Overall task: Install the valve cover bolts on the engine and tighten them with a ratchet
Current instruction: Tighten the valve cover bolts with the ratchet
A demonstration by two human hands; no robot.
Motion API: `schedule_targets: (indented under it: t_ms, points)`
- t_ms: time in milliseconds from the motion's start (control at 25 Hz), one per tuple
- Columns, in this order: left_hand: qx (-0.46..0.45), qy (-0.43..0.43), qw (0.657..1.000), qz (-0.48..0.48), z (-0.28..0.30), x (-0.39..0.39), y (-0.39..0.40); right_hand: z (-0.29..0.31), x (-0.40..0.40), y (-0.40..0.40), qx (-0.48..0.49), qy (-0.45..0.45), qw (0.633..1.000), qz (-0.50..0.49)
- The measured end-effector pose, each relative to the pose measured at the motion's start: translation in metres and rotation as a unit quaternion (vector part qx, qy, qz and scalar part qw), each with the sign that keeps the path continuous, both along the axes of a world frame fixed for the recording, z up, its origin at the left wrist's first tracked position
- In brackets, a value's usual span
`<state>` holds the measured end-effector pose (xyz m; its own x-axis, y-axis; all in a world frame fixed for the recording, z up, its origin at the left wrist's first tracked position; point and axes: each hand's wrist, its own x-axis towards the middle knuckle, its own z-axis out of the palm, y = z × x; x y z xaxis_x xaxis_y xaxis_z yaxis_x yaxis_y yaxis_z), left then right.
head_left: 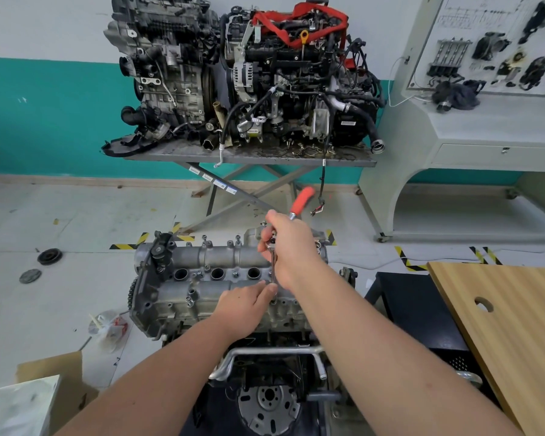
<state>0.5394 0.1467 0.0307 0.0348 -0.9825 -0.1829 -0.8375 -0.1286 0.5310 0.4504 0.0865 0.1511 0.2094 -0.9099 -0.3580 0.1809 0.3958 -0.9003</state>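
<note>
The grey engine with its valve cover (214,278) stands in front of me at centre. Several bolts (189,299) stick up loosely from the cover. My right hand (291,250) grips the head of a ratchet whose red handle (302,199) points up and away. A thin extension bar (273,268) runs down from the ratchet to the cover. My left hand (244,305) pinches the lower end of that bar at a bolt hole near the cover's right end. The bolt under the bar is hidden by my fingers.
Two other engines (243,77) sit on a grey scissor table behind. A wooden board (504,319) lies at right, a grey parts display cabinet (472,99) at far right. A plastic bag (109,328), a box (54,385) and pulleys (49,256) lie on the floor at left.
</note>
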Motion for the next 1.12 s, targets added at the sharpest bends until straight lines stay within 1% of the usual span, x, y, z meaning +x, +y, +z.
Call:
schedule_targets:
  t_ms: [40, 80, 120, 160, 240, 280, 360, 520, 640, 680, 720, 840, 920, 1000, 1040, 1120]
  points:
    - [0.005, -0.002, 1.0, 0.004, 0.0, -0.001, -0.001, 0.005, -0.001, -0.004, 0.011, 0.016, 0.999, 0.039]
    - [0.007, -0.003, 1.0, 0.012, 0.0, -0.001, -0.002, 0.009, -0.001, -0.006, 0.025, 0.016, 0.998, 0.048]
    - [0.005, -0.003, 1.0, 0.019, 0.0, -0.002, -0.003, 0.01, 0.0, -0.008, 0.036, 0.006, 0.999, 0.023]
    - [-0.001, -0.003, 1.0, 0.02, -0.001, -0.003, -0.003, 0.008, 0.003, -0.006, 0.031, -0.003, 0.999, -0.023]
    - [-0.012, -0.008, 1.0, 0.019, -0.002, -0.002, -0.002, 0.001, 0.01, 0.002, -0.015, -0.008, 0.994, -0.112]
    - [-0.013, -0.005, 1.0, 0.022, -0.002, -0.002, 0.0, -0.002, 0.013, 0.006, -0.034, -0.009, 0.99, -0.14]
    - [-0.015, 0.006, 1.0, 0.024, -0.002, 0.0, 0.0, -0.005, 0.017, 0.008, -0.042, -0.004, 0.985, -0.165]
    - [-0.002, 0.032, 0.999, 0.008, -0.001, 0.005, -0.004, -0.002, 0.015, 0.006, -0.046, 0.017, 0.988, -0.148]
    - [0.018, 0.07, 0.997, -0.033, 0.001, 0.014, -0.003, -0.002, 0.011, 0.007, -0.043, 0.009, 0.993, -0.114]
    - [0.012, 0.061, 0.997, -0.051, 0.0, 0.02, 0.0, -0.003, 0.01, 0.008, -0.042, 0.007, 0.994, -0.097]
    - [-0.005, 0.032, 0.998, -0.063, -0.003, 0.027, 0.002, -0.003, 0.009, 0.007, -0.045, 0.008, 0.996, -0.079]
    - [-0.069, -0.069, 0.995, -0.034, -0.012, 0.056, 0.012, -0.004, 0.009, 0.007, -0.066, 0.043, 0.996, -0.048]
    - [-0.08, -0.114, 0.99, -0.02, -0.018, 0.073, 0.019, -0.004, 0.01, 0.004, -0.075, 0.077, 0.993, -0.051]
    - [-0.073, -0.177, 0.981, -0.025, -0.022, 0.081, 0.024, -0.004, 0.011, -0.001, -0.076, 0.089, 0.992, -0.052]
    - [-0.061, -0.188, 0.98, -0.018, -0.022, 0.082, 0.025, -0.003, 0.012, -0.002, -0.074, 0.088, 0.992, -0.05]
    - [-0.036, -0.154, 0.988, 0.001, -0.02, 0.083, 0.025, 0.0, 0.015, -0.004, -0.07, 0.075, 0.994, -0.043]
